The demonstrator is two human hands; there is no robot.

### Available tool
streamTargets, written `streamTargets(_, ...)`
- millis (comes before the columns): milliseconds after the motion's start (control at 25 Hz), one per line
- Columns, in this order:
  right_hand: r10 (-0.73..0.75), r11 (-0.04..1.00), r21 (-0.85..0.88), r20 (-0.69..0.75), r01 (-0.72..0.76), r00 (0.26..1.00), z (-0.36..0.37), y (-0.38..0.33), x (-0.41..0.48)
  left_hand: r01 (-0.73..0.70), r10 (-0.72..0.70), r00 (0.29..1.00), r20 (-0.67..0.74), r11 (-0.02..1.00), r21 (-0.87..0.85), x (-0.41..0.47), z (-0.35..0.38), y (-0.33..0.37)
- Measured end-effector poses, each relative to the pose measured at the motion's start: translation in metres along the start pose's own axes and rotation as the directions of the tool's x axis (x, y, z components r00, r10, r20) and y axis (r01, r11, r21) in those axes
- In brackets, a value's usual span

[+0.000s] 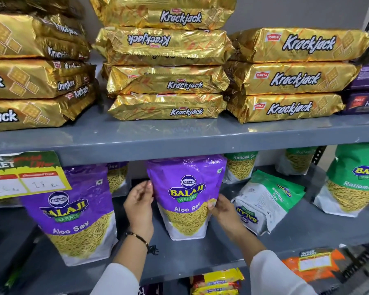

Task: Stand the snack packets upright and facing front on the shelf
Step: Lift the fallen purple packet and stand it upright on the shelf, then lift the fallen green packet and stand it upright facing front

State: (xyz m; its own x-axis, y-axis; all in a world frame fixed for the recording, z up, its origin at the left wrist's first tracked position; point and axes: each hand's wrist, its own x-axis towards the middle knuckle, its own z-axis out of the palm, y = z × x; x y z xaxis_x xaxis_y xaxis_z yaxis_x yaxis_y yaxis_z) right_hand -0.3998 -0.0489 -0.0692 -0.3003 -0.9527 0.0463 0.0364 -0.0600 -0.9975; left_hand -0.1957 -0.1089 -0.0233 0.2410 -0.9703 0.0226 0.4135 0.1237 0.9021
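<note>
A purple Aloo Sev packet (186, 196) stands upright and front-facing in the middle of the lower grey shelf (200, 258). My left hand (139, 204) touches its left edge with fingers spread. My right hand (222, 208) pinches its right edge, thumb on the front. A second purple Aloo Sev packet (77, 213) stands upright at the left. A green Ratlami Sev packet (266, 201) lies tipped on its side to the right, its back partly showing. Another green Ratlami Sev packet (354, 182) stands upright at the far right.
Stacks of gold Krackjack packs (168, 60) fill the upper shelf (179, 135), with purple biscuit packs (364, 90) at its right end. More sev packets (241, 167) stand at the back. A yellow price tag (24, 175) hangs at the left; yellow packs (217, 282) sit below.
</note>
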Motion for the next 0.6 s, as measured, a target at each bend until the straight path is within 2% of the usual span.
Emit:
streamTargets(120,-0.074,0.994,-0.096,-0.2,0.055,0.977,-0.016,-0.02,-0.002,-0.291,0.3,0.945,-0.129,0.953,0.09,-0.03,0.016,0.011)
streamTargets(160,-0.093,0.991,-0.118,-0.253,0.065,0.963,-0.027,-0.025,-0.002,-0.378,0.395,0.913,-0.101,0.914,0.15,-0.05,0.027,0.012)
streamTargets(240,-0.144,0.979,-0.181,-0.294,0.093,0.945,-0.053,-0.037,-0.001,-0.488,0.477,0.873,0.104,0.851,0.195,-0.087,0.057,0.01)
streamTargets(320,-0.141,0.968,-0.243,-0.319,0.062,0.937,-0.09,-0.042,0.0,-0.53,0.414,0.829,0.377,0.796,0.293,-0.107,0.089,-0.012)
streamTargets(400,-0.074,0.946,-0.318,-0.393,-0.06,0.917,-0.144,-0.033,0.006,-0.522,0.23,0.804,0.548,0.713,0.467,-0.113,0.127,-0.048)
streamTargets(440,-0.022,0.924,-0.351,-0.443,-0.151,0.896,-0.169,-0.025,0.009,-0.511,0.133,0.806,0.577,0.649,0.564,-0.111,0.143,-0.066)
streamTargets(520,0.129,0.903,-0.29,-0.52,-0.316,0.844,-0.213,-0.008,0.011,-0.472,-0.011,0.831,0.556,0.515,0.716,-0.103,0.174,-0.093)
streamTargets(560,0.213,0.921,-0.176,-0.523,-0.348,0.826,-0.228,-0.001,0.012,-0.436,-0.075,0.851,0.52,0.453,0.778,-0.092,0.186,-0.103)
streamTargets(600,0.299,0.926,-0.051,-0.507,-0.374,0.809,-0.237,0.006,0.014,-0.415,-0.166,0.856,0.49,0.345,0.842,-0.081,0.197,-0.109)
